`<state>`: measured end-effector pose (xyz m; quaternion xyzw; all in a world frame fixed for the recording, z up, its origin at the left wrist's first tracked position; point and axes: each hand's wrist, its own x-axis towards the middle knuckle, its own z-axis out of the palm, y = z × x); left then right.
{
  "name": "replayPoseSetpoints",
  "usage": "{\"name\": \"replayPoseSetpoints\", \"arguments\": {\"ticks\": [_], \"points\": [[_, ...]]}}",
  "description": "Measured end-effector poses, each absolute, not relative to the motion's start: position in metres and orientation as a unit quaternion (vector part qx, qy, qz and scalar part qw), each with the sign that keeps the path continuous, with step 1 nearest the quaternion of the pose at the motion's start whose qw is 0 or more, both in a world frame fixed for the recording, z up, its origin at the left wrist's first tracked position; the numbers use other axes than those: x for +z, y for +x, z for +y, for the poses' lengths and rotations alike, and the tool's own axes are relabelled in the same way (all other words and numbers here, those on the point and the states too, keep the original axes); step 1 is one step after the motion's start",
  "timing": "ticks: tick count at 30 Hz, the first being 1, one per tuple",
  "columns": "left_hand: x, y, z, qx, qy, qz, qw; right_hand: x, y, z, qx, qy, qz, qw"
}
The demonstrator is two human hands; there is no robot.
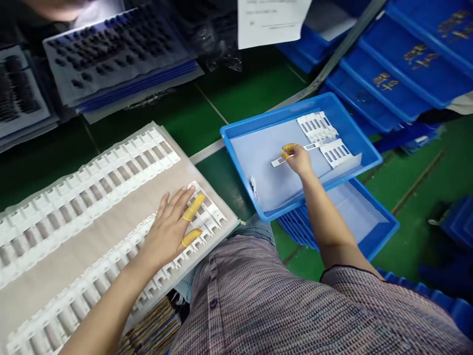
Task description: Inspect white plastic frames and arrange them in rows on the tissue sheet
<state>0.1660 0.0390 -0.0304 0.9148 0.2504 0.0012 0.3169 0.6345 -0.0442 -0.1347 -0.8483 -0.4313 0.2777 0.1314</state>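
Woven multicoloured shirt (281, 301), worn by the person: nearest item, lower foreground.

Pale board (121, 209), left of the shirt: carries two long rows of white slotted parts (99, 281), laid side by side; rows run out of frame at left.

Left hand (166, 229): palm down over the end of the nearer row, fingers extended and slightly spread, resting on the parts with no grip visible. Two yellow finger covers (194, 207), on forefinger and thumb.

Blue tray (347, 121), tilted, right of the board: lined with a pale sheet (258, 140). Contents: two groups of white slotted pieces (334, 153) at the right end; one small white piece (253, 186) near the left wall; one white strip (276, 162).

Right hand (295, 157): above the liner, fingers closed in a pinch on the strip; yellow covers likewise.

Lower blue tray (384, 236), beneath the first: pale liner within; a stack of blue trays (297, 229) beside it.

Green desk (240, 88), beyond.

Overlapping blue trays (402, 98), far right: yellow characters on their surfaces.

Sheet-topped stack (140, 88), far left: many small dark pieces (111, 54) on top.

Printed paper (273, 19), top centre: lettering too blurred to read.
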Motion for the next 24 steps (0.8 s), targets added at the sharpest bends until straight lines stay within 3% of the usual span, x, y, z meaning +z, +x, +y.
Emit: {"name": "replayPoseSetpoints", "arguments": {"ticks": [5, 11, 16, 24], "points": [[-0.022, 0.194, 0.051, 0.011, 0.917, 0.204, 0.343, -0.141, 0.698, -0.058, 0.323, -0.793, -0.517, 0.021], [-0.021, 0.234, 0.066, 0.018, 0.915, 0.157, 0.371, -0.138, 0.705, -0.073, 0.338, -0.748, -0.569, -0.044], [-0.026, 0.265, 0.079, -0.017, 0.905, 0.126, 0.406, -0.131, 0.72, -0.092, 0.326, -0.766, -0.552, -0.047], [-0.056, 0.37, 0.09, -0.182, 0.848, 0.098, 0.489, -0.154, 0.776, -0.067, 0.268, -0.807, -0.526, -0.002]]}}
